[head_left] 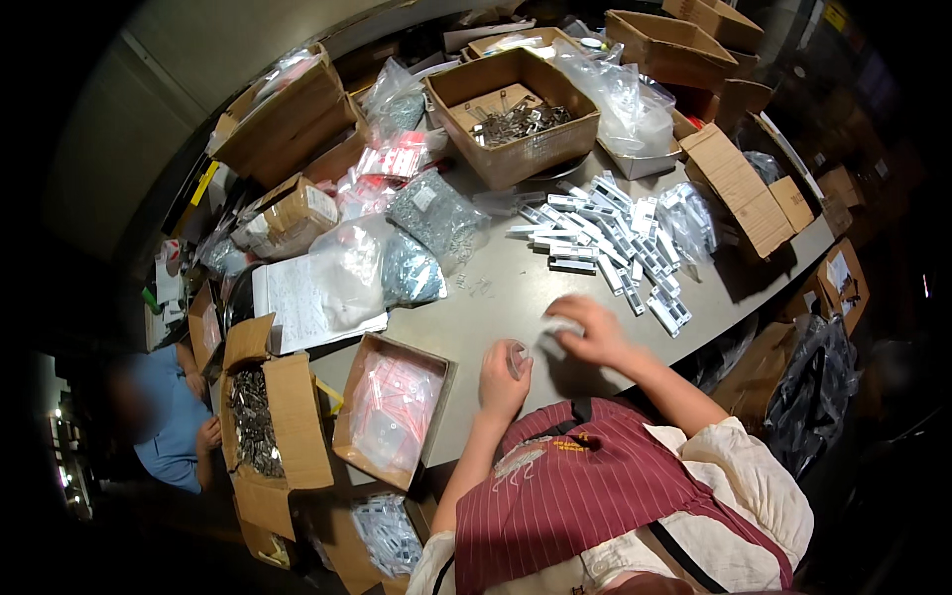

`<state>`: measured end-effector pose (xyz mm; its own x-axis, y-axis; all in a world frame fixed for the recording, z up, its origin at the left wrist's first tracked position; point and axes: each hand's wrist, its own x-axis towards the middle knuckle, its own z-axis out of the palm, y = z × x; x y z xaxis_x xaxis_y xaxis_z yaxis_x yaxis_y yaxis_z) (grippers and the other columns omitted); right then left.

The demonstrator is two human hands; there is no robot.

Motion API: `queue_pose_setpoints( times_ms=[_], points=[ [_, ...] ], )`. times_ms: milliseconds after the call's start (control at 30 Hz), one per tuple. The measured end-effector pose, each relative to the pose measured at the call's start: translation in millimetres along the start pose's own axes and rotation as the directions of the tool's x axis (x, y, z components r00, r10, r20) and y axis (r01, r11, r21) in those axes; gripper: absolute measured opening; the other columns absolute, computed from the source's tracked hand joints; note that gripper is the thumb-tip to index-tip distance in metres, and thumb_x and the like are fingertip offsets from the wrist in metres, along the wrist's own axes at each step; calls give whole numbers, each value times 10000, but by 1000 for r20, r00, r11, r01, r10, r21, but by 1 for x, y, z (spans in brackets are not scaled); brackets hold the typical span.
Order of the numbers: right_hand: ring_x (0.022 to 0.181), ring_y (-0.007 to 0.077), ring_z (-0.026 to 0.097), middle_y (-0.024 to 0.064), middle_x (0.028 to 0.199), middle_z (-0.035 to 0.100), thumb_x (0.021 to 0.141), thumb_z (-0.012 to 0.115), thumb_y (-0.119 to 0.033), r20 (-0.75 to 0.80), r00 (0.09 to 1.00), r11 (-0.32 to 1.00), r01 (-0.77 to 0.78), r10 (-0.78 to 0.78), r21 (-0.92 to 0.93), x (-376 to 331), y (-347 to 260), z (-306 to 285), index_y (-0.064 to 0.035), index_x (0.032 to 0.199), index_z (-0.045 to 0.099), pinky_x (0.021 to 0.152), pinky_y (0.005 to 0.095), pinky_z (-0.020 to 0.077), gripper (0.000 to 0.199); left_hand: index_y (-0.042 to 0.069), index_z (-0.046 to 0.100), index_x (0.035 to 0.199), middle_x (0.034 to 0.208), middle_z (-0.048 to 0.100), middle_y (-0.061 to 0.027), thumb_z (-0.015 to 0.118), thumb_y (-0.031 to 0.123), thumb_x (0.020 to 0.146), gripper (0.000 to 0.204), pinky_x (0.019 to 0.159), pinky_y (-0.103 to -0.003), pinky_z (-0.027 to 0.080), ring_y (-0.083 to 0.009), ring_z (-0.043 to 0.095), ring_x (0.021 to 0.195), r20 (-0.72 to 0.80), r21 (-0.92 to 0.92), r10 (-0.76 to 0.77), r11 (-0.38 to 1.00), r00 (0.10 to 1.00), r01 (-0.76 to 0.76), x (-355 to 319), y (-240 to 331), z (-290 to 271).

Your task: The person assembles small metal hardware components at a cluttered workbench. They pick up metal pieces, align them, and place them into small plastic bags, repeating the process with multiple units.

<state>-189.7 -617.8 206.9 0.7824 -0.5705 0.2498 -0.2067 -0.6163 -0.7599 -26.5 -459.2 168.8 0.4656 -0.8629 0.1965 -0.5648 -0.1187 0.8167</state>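
Note:
My left hand (504, 383) is closed at the near edge of the table, with a small clear plastic piece (518, 359) between its fingers; its exact kind is hard to make out. Just to the right, my right hand (593, 333) is slightly smeared by motion. Its fingers are closed round a small whitish piece (561, 324), too blurred to name. Beyond my right hand lies a loose pile of grey-white rectangular plastic fittings (605, 230), several overlapping. A clear bag (688, 220) touches the right side of that pile.
An open carton (511, 164) of metal parts stands at the back. Left are a box (449, 372) holding a bag of red-marked packets, a carton (302, 416) of metal pieces, bags of screws (432, 213) and papers (288, 307). Another person (171, 421) is at far left.

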Motion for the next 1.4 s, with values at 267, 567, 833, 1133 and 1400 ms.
queue_pose_setpoints(
  times_ms=[267, 567, 833, 1133, 1400],
  points=[
    [957, 386, 612, 205, 1091, 544, 885, 707, -215, -268, 943, 622, -333, 200, -709, -4, 89, -24, 3, 1059, 591, 772, 481, 533, 302, 48, 626, 1104, 962, 658, -124, 755, 87, 839, 297, 817, -422, 508, -306, 648, 906, -74, -119, -163, 981, 984, 153, 1, -8, 8],
    [1100, 376, 584, 187, 1222, 531, 834, 774, -266, -58, 968, 871, -245, 243, -426, -47, 8, 11, -82, 1286, 569, 833, 464, 550, 529, 19, 601, 1098, 1016, 675, -169, 726, 88, 858, 279, 812, -449, 527, -344, 674, 917, 40, -65, -113, 991, 993, 115, 8, 5, 23],
    [955, 464, 626, 242, 1049, 599, 742, 727, -163, -36, 894, 839, -433, 447, -330, -57, 28, -2, -40, 1267, 539, 824, 514, 535, 571, -45, 563, 1017, 874, 705, -248, 707, 384, 918, 464, 700, -525, 543, -439, 699, 824, 220, 350, -230, 926, 948, 143, 59, 28, 50],
    [894, 395, 655, 217, 996, 659, 734, 791, -240, 24, 862, 858, -501, 506, -109, -58, 43, -16, -22, 1127, 624, 821, 443, 535, 480, -46, 678, 1098, 998, 730, -237, 715, 453, 903, 537, 853, -471, 533, -408, 708, 957, 326, 402, -346, 893, 880, 202, 88, 58, 80],
    [796, 107, 649, 12, 848, 679, 854, 764, -158, 296, 766, 504, -611, 570, 611, -77, 53, -19, -12, 1073, 686, 678, 271, 503, 274, -17, 683, 986, 763, 669, -42, 753, 259, 913, 294, 587, -289, 475, -109, 593, 637, 426, -529, -265, 704, 865, 475, 62, 28, 96]
  ],
)
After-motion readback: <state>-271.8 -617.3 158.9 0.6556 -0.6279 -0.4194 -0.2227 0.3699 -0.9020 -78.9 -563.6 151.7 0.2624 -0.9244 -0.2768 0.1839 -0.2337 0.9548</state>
